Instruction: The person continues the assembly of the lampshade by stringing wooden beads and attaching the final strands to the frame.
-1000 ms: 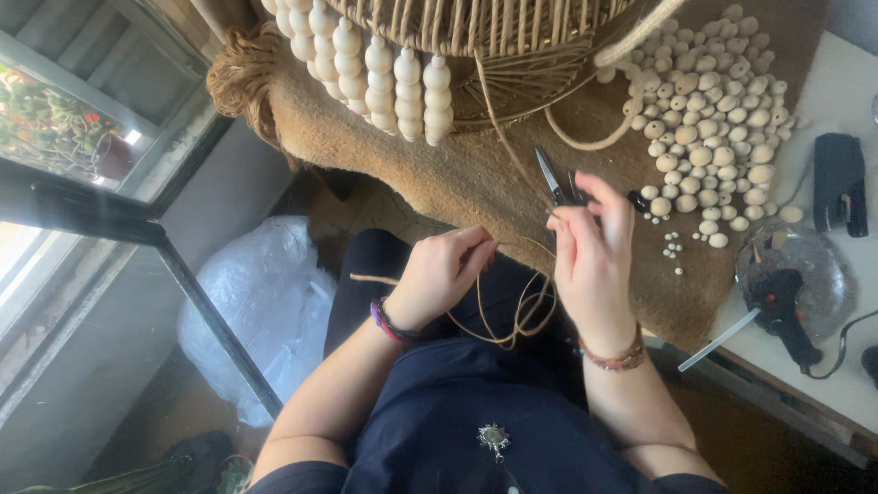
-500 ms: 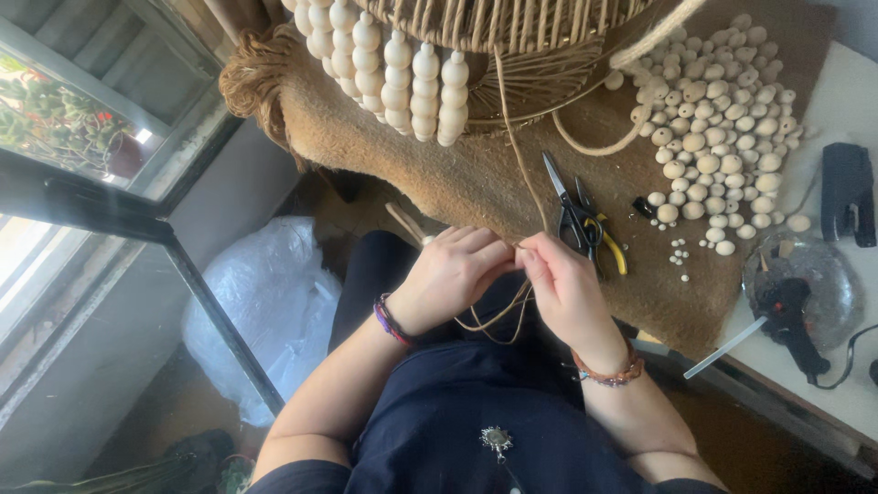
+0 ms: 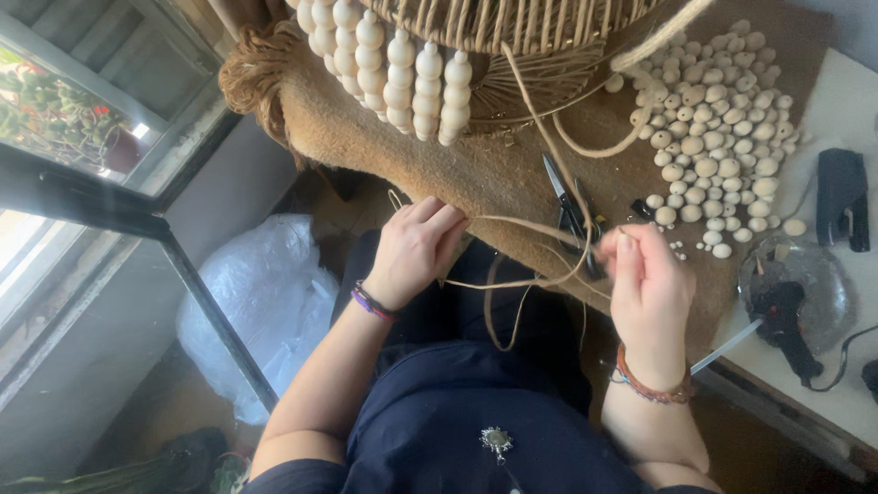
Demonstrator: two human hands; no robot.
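Since the earlier frames, both hands have drawn apart, and the cord (image 3: pixel 512 224) now runs taut between them instead of being bunched close together over my lap. My left hand (image 3: pixel 416 252) pinches the cord with curled fingers near the edge of the burlap cloth (image 3: pixel 476 165). My right hand (image 3: pixel 649 284) pinches the other end between thumb and fingertips, just beside the scissors (image 3: pixel 569 212), which lie on the cloth. From there the cord climbs to the wicker basket (image 3: pixel 512 27), and slack loops hang down toward my lap. I judge the cord light, thin, flexible and slightly rough, so it grips well but frays and kinks easily. The best hold is a fingertip pinch close to the working point. Wooden beads (image 3: pixel 713 137) lie heaped well to the right; a glue gun (image 3: pixel 786 316) rests in a glass dish (image 3: pixel 828 274).
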